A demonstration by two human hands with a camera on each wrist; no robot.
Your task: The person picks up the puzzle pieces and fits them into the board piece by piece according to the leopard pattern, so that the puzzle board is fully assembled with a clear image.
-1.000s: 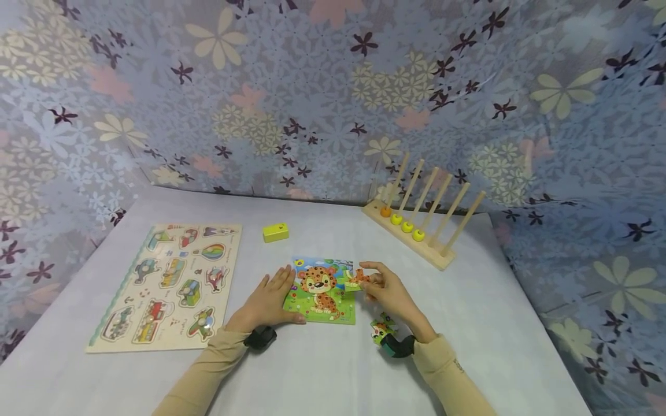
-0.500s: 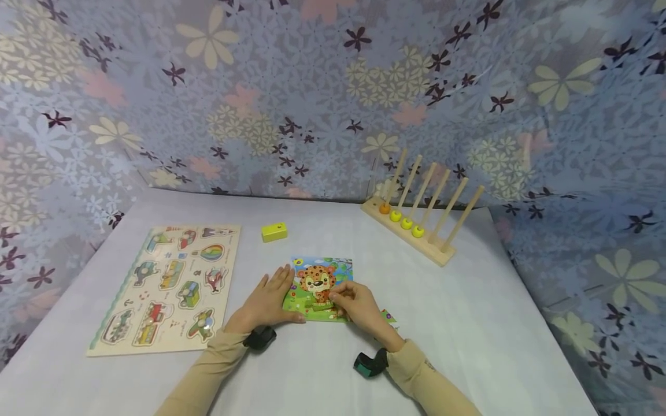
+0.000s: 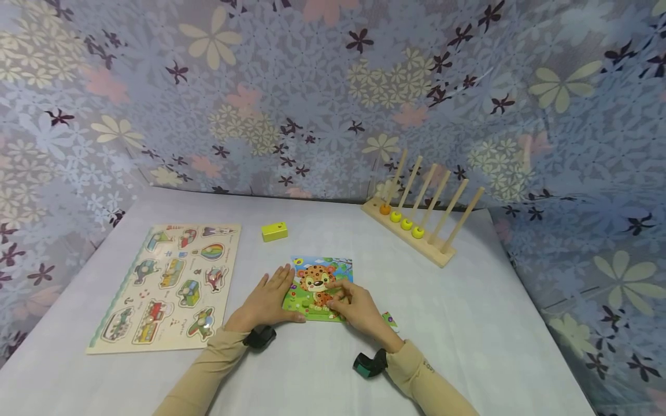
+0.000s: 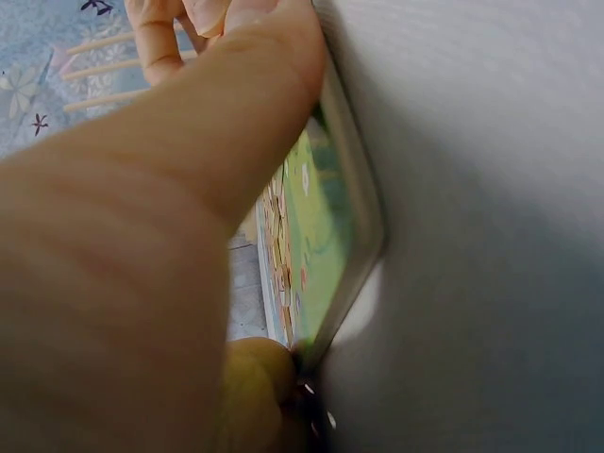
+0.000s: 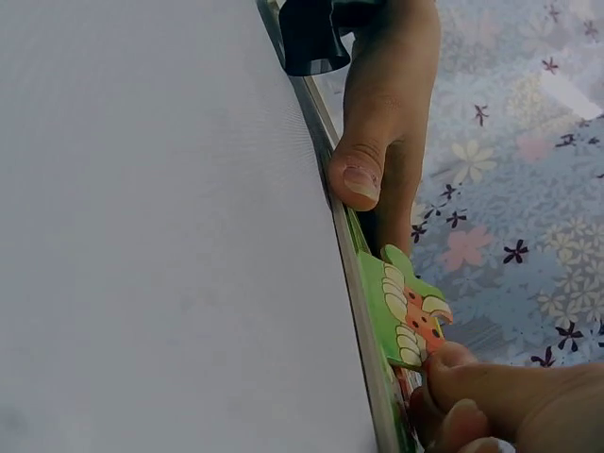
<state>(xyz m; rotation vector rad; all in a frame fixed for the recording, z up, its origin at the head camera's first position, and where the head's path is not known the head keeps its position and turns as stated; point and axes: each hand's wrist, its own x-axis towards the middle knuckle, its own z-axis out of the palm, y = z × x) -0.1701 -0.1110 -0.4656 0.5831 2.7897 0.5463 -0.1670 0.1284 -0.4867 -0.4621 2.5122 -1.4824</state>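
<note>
A square leopard jigsaw board (image 3: 341,267) lies in front of me in the head view, green below and blue above. My left hand (image 3: 267,300) rests along its left side with fingers stretched out, the thumb at the near edge. My right hand (image 3: 359,309) is over the board's lower right part. Between thumb and finger it pinches a jigsaw piece (image 5: 406,307), green with orange spotted paws, tilted up from the board in the right wrist view. Another jigsaw piece (image 3: 389,321) is on the table, partly hidden by my right wrist.
To the left lies a large wooden puzzle board (image 3: 174,312) with vehicle pictures. A small yellow block (image 3: 274,232) sits behind the leopard board. At the back right stands a wooden peg rack (image 3: 437,255) with upright rods and several yellow and orange beads.
My right hand has carried the jigsaw piece left and nearer, from the board's right edge onto its lower part, then shifted only slightly there. My left hand has stayed in place.
</note>
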